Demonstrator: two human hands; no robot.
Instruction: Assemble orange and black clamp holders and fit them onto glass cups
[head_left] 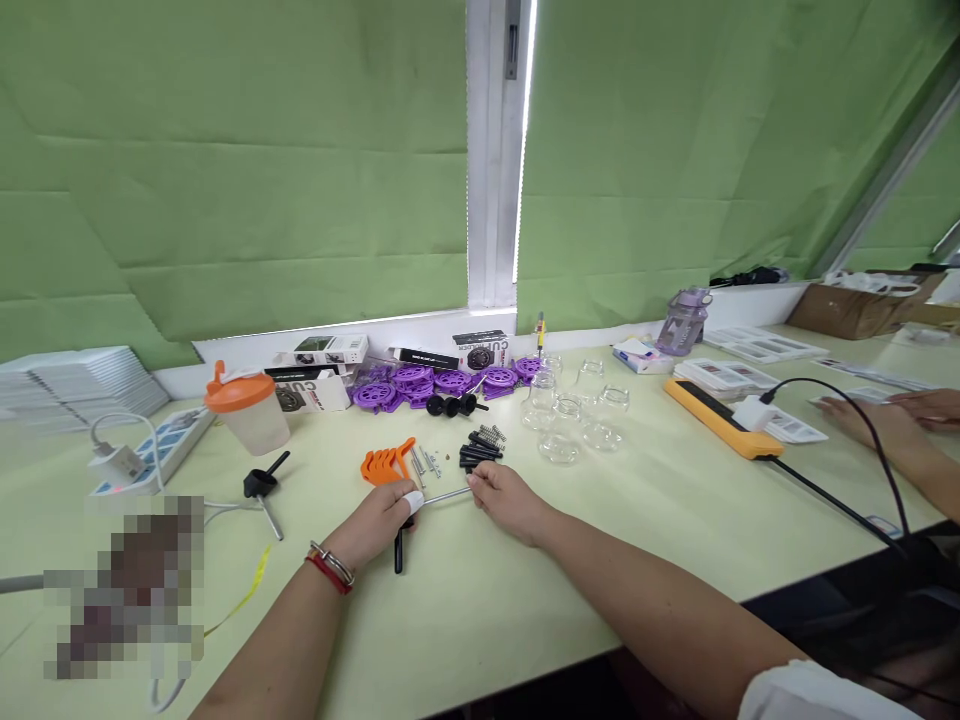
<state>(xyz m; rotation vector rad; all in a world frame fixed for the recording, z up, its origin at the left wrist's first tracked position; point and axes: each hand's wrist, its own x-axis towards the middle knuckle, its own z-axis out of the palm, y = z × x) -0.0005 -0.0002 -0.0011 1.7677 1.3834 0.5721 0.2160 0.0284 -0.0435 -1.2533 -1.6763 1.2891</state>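
Note:
Between my hands runs a thin metal rod (448, 495), roughly level above the table. My left hand (379, 520) is closed around a black plastic part (399, 552) at the rod's left end; a white covering shows on the thumb, and most of the part is hidden by the fingers. At the rod's right end, my right hand (510, 502) pinches with thumb and fingertips; whether a small piece is also in them cannot be seen. Just beyond lie orange plastic pieces (386, 462), metal pins (418, 465), black tubes (478, 452) and springs (493, 434).
Purple round parts (412, 383), black cup-shaped parts (450, 405) and clear glass jars (559, 446) stand farther back. At left are a similar black part with a rod (261, 483), an orange-lidded cup (251, 410) and a power strip (161, 455). Another person's hands (877, 425) work at right.

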